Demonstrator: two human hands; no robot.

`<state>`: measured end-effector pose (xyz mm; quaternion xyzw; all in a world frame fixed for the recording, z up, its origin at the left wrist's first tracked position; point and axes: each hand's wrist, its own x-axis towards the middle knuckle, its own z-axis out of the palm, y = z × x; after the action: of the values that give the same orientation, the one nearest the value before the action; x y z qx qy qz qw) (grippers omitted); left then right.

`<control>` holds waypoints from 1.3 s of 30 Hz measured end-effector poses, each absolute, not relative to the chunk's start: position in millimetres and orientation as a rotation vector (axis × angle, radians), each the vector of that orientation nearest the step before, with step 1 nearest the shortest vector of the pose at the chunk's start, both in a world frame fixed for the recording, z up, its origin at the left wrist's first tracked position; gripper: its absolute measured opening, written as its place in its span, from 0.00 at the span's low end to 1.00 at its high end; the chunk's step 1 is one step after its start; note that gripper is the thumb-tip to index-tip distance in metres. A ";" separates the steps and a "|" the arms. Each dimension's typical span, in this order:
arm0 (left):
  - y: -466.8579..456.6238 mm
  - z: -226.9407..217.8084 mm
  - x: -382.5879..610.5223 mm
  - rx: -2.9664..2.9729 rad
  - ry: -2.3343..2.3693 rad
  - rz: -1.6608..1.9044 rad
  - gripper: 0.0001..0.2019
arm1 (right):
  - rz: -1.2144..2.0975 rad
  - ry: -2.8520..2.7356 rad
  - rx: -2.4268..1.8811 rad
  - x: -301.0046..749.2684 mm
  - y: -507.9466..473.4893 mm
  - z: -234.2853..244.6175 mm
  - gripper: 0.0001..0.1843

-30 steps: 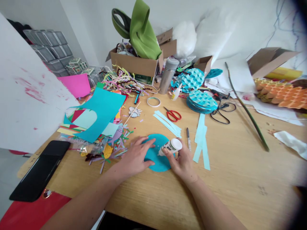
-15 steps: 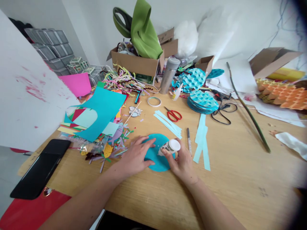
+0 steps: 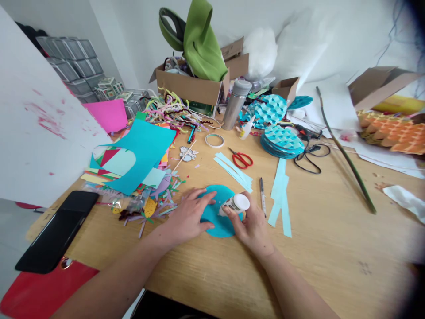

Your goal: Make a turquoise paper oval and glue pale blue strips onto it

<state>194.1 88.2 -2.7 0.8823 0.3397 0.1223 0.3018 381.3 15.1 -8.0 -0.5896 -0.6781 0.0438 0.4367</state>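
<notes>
A blue paper circle lies flat on the table in front of me. My left hand rests on its left side, fingers spread. My right hand is wrapped around a white glue bottle, tilted with its base up to the right and its tip down at the paper; the tip itself is hard to make out. Small pale dots show on the circle near the tip. Just beyond lie light blue paper strips, and a pen is right of my right hand.
Red-handled scissors and a tape roll lie behind the circle. More strips are on the right, below stacked blue discs. Coloured paper and a phone lie left. A steel flask stands at the back.
The view has shifted very slightly. Both hands and the glue bottle look to be in the same place on the circle.
</notes>
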 end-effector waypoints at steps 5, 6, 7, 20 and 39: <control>88.0 -2.4 193.4 2.319 0.900 0.328 0.39 | 0.112 -1.685 -1.446 380.8 15.8 -6.5 0.06; 88.1 -2.6 193.4 2.315 0.900 0.331 0.39 | 0.114 -1.685 -1.448 380.9 16.0 -6.5 0.06; 88.2 -2.7 193.5 2.312 0.901 0.331 0.39 | 0.114 -1.683 -1.449 381.0 16.2 -6.5 0.06; 88.0 -1.7 193.8 2.305 0.909 0.331 0.39 | 0.143 -1.665 -1.467 380.8 15.6 -6.7 0.06; 87.6 -0.9 194.5 2.306 0.915 0.303 0.38 | 0.170 -1.659 -1.457 380.8 16.2 -4.6 0.06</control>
<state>194.5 87.6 -0.9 0.8754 0.3476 0.1151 0.3157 380.8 16.2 -4.6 -0.5886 -0.6702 0.0685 0.4469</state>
